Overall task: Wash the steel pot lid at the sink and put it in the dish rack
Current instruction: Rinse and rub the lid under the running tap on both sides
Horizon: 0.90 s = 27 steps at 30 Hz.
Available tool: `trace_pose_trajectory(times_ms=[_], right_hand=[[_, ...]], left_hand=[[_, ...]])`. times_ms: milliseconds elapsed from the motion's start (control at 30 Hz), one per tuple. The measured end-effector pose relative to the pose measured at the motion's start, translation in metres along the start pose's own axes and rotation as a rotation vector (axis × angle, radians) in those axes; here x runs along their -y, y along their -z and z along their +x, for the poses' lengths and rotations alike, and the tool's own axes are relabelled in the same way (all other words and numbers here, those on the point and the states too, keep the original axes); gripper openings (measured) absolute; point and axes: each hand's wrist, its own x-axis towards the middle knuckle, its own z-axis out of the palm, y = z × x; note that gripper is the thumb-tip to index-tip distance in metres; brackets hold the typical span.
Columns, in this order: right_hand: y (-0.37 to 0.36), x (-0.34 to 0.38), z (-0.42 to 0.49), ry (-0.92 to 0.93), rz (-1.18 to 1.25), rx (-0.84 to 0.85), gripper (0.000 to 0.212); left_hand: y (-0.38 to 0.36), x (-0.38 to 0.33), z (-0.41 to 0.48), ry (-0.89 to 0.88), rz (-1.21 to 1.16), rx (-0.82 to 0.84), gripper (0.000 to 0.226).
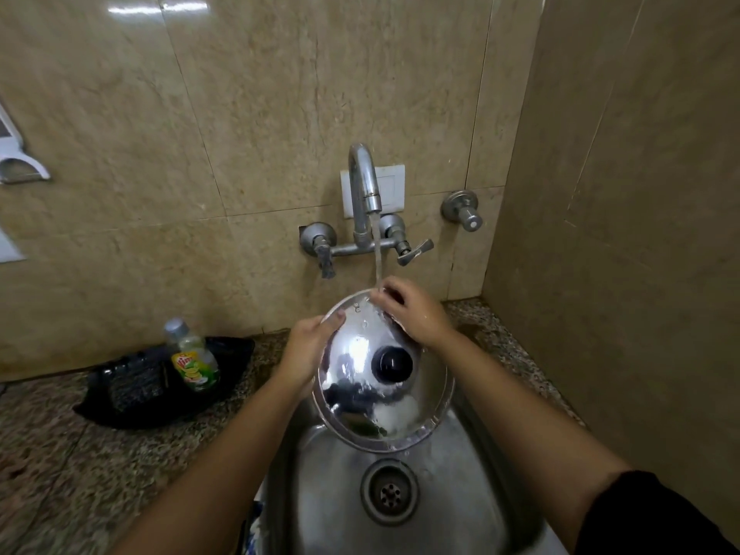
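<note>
The steel pot lid (360, 402) with its black knob (391, 364) is held tilted over the steel sink (332, 510), top side toward me. Water runs from the tap (363, 182) onto the lid's far rim. My left hand (310, 346) grips the lid's left edge, thumb on top. My right hand (408, 310) lies on the lid's upper right part at the rim, fingers in the stream. No dish rack is in view.
A black tray (132, 398) on the granite counter (60, 474) at the left holds a dish soap bottle (192, 356). Tiled walls stand behind and close at the right. The drain (389, 491) lies below the lid.
</note>
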Motion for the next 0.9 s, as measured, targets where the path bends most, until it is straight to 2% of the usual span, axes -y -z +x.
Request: trace_pose_trajectory(times_ms=[100,167,267,367,467,533,600,667,733,800,900], right_hand=[[-0.008,-0.028,-0.022,-0.261,-0.057,-0.360,0.027],[-0.016,-0.037,-0.030,-0.356,-0.113,-0.426,0.027],[-0.017,-0.027,-0.014,-0.338,-0.296,-0.292,0.032],[-0.012,-0.004,0.009,-0.291,-0.469,-0.044,0.050],[-0.023,0.021,0.013,-0.328,-0.514,0.127,0.064],[-0.043,0.039,-0.001,-0.210,-0.638,0.084,0.064],[-0.061,0.043,-0.024,0.041,-0.763,0.030,0.060],[-0.066,0.028,-0.049,0.318,-0.718,0.002,0.056],[-0.055,-0.001,-0.071,0.537,-0.640,0.115,0.054],[-0.039,-0.034,-0.086,0.656,-0.625,0.225,0.053],[-0.016,-0.063,-0.088,0.677,-0.695,0.227,0.054]], left_hand=[[-0.001,0.013,-0.001,0.041,-0.189,-0.172,0.024],[-0.003,0.017,-0.001,0.066,-0.211,-0.222,0.030],[-0.010,0.021,-0.002,0.082,-0.178,-0.219,0.038],[-0.019,0.018,-0.005,0.050,-0.177,-0.266,0.034],[-0.025,0.015,-0.002,-0.007,-0.199,-0.315,0.032],[-0.031,0.013,0.002,-0.014,-0.213,-0.340,0.032],[-0.035,0.013,0.004,0.002,-0.296,-0.335,0.031],[-0.031,0.012,0.004,0.017,-0.331,-0.326,0.029],[-0.024,0.015,0.005,0.045,-0.340,-0.339,0.031],[-0.017,0.018,0.007,0.063,-0.281,-0.370,0.032],[-0.010,0.022,0.009,0.077,-0.224,-0.395,0.032]])
